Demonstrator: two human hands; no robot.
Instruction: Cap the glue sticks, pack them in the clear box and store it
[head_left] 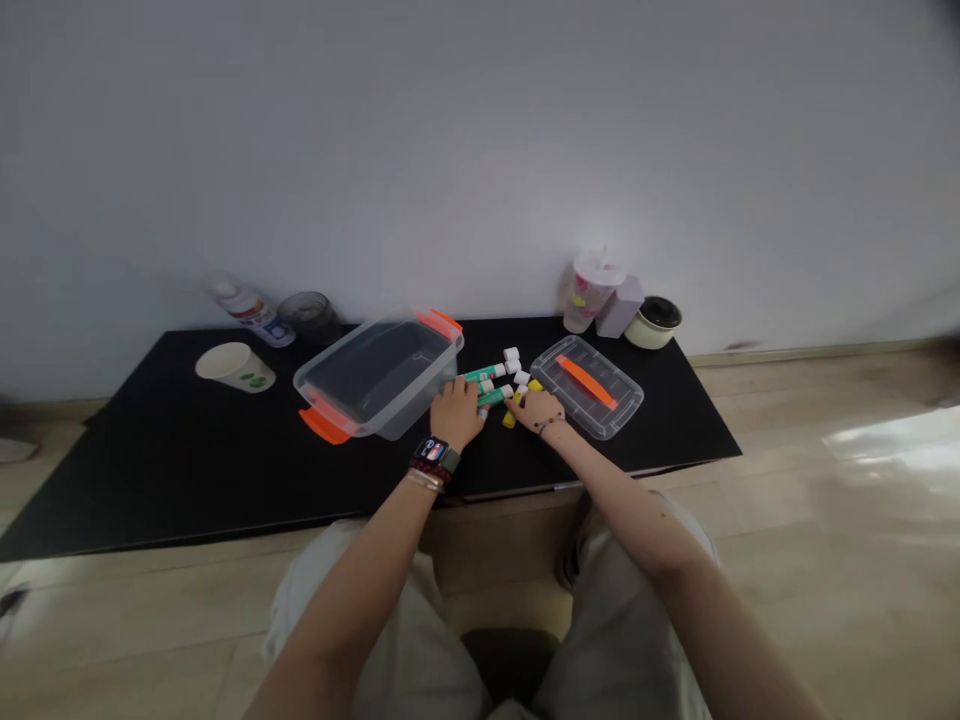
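Several green glue sticks (495, 396) with white ends lie in the middle of the black table. My left hand (454, 412), wearing a watch, is closed over their left ends, beside the clear plastic box (412, 390). My right hand (540, 408) reaches in from the other side, one finger stretched out against a yellow tube (510, 414). Another yellow piece (534, 386) shows at its fingertips. Small white blocks or caps (512, 360) lie just behind the sticks. To the right rests the box's clear lid (622, 392) with an orange handle (586, 382). Parts of the sticks are hidden by my fingers.
On the left stand a paper cup (236, 367), a white bottle (255, 312) and a dark glass (310, 318). A lidded plastic cup (589, 290), a pale carton (621, 308) and a cream pot with black lid (652, 324) line the back right, against the wall.
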